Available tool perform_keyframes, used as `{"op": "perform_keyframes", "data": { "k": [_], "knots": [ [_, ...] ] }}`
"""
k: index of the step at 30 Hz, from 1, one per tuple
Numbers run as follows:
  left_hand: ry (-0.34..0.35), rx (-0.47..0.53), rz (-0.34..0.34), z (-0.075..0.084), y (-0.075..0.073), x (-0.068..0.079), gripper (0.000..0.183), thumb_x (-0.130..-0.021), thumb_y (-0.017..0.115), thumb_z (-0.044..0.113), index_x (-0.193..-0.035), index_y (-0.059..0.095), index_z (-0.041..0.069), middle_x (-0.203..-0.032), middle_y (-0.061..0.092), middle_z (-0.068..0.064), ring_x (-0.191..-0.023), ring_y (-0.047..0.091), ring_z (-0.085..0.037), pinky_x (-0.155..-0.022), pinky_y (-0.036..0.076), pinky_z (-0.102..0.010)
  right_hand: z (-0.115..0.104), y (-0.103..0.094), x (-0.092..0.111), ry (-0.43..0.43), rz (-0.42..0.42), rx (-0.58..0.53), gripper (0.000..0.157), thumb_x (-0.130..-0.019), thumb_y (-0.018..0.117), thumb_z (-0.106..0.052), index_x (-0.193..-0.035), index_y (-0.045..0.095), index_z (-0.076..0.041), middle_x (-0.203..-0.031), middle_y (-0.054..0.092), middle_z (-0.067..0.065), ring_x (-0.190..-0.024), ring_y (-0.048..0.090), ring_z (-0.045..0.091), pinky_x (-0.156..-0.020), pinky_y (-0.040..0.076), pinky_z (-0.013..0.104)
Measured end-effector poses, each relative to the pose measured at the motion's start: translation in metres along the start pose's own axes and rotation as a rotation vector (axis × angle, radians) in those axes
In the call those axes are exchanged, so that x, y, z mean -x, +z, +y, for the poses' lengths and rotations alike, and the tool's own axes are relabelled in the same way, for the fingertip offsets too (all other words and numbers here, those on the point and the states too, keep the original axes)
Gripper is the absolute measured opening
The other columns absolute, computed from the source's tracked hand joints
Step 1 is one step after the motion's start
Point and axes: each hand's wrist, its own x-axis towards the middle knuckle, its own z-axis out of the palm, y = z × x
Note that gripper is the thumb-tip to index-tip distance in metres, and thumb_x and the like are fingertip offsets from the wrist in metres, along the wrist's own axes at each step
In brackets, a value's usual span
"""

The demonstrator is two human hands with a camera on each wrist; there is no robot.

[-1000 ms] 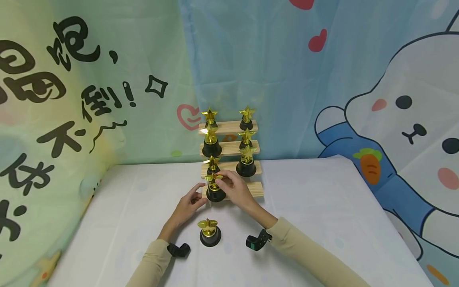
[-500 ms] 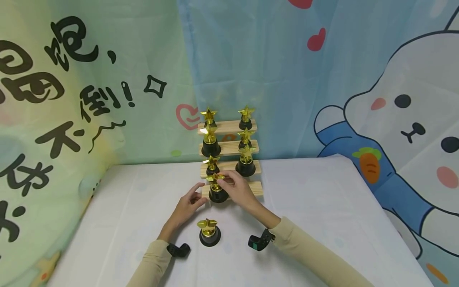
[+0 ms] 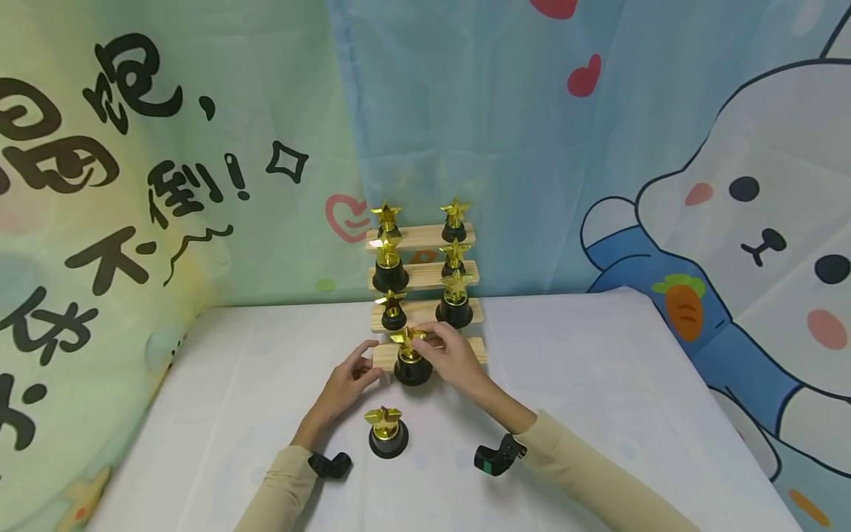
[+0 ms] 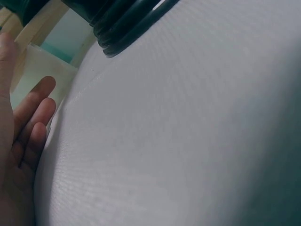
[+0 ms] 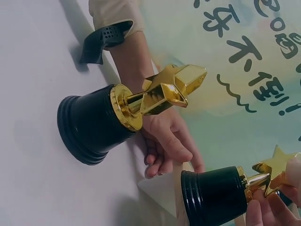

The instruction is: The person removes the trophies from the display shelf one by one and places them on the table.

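In the head view, my right hand [image 3: 455,358] pinches the gold star of a small trophy [image 3: 413,371] with a black base. That trophy is at the front of the lowest step of a wooden tiered rack [image 3: 384,357]; whether its base touches the wood is unclear. My left hand [image 3: 349,377] holds the left end of that lowest step between thumb and index finger. In the left wrist view, its other fingers [image 4: 35,106] are loosely bent beside the rack. A second star trophy [image 3: 388,437] stands on the table, nearer me, between my forearms.
Higher steps carry several more star trophies, including one at the right [image 3: 455,310] and one at the left [image 3: 394,316]. A white cloth covers the table [image 3: 565,384]. A printed curtain [image 3: 505,133] hangs directly behind the rack.
My right hand has drawn the pinched trophy rightward and slightly toward me from the lowest step's left end. The left hand and the trophy on the table have stayed put.
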Motion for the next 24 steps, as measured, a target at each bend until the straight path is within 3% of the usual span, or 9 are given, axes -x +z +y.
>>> {"op": "perform_keyframes", "data": {
  "k": [16,19,24],
  "knots": [
    [-0.012,0.007,0.013,0.0,0.001,0.001,0.054,-0.092,0.067,0.029,-0.141,0.046,0.024,-0.098,0.071,-0.008,-0.076,0.057,-0.009,-0.068,0.045,-0.02,-0.003,-0.013,0.026,-0.025,-0.042,-0.011,0.032,-0.095,0.063,-0.023,-0.121,0.062,-0.004,-0.12,0.059,0.015,-0.106,0.063,0.027,-0.087,0.053,0.031],
    [-0.017,-0.007,-0.009,0.016,-0.003,0.006,0.055,-0.093,0.065,0.027,-0.143,0.045,0.017,-0.098,0.071,-0.009,-0.076,0.056,-0.007,-0.068,0.045,-0.02,-0.002,-0.016,0.033,-0.034,-0.058,-0.017,0.032,-0.096,0.062,-0.021,-0.122,0.062,-0.003,-0.12,0.059,0.017,-0.105,0.064,0.029,-0.085,0.053,0.029],
    [0.01,-0.001,-0.005,0.009,-0.002,0.003,0.055,-0.092,0.066,0.033,-0.142,0.046,0.02,-0.095,0.071,-0.007,-0.075,0.056,-0.009,-0.067,0.045,-0.021,0.004,-0.02,0.043,-0.058,-0.078,-0.007,0.029,-0.095,0.063,-0.021,-0.119,0.063,-0.005,-0.115,0.061,0.014,-0.096,0.066,0.023,-0.08,0.053,0.024]
  ]
}}
